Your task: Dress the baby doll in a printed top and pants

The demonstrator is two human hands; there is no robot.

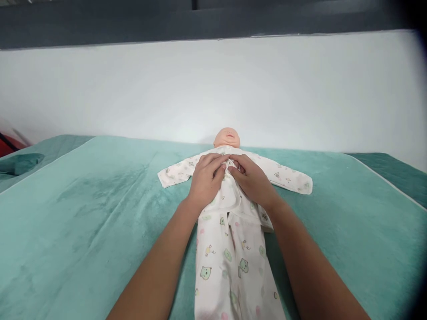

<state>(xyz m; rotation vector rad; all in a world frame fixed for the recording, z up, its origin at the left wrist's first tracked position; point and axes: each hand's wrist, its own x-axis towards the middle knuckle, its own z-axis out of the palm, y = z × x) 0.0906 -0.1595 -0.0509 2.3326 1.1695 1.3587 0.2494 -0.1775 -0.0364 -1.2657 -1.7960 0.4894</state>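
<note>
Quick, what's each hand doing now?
Left hand: partly curled on the baby doll's printed top; grip unclear.
Right hand: partly curled there too; grip unclear.

The doll's head [227, 137] over there is peachy pink. Its white shirt [290, 176] carries scattered little prints; the white trousers [213, 289] show green animal faces, pink spots and touches of yellow. I see a teal cover [100, 222], a plain white wall [213, 84] and a charcoal band [213, 24].

Both hands [207, 180] at the printed top [230, 195] of a doll [227, 138] on green cloth [100, 222]
</note>
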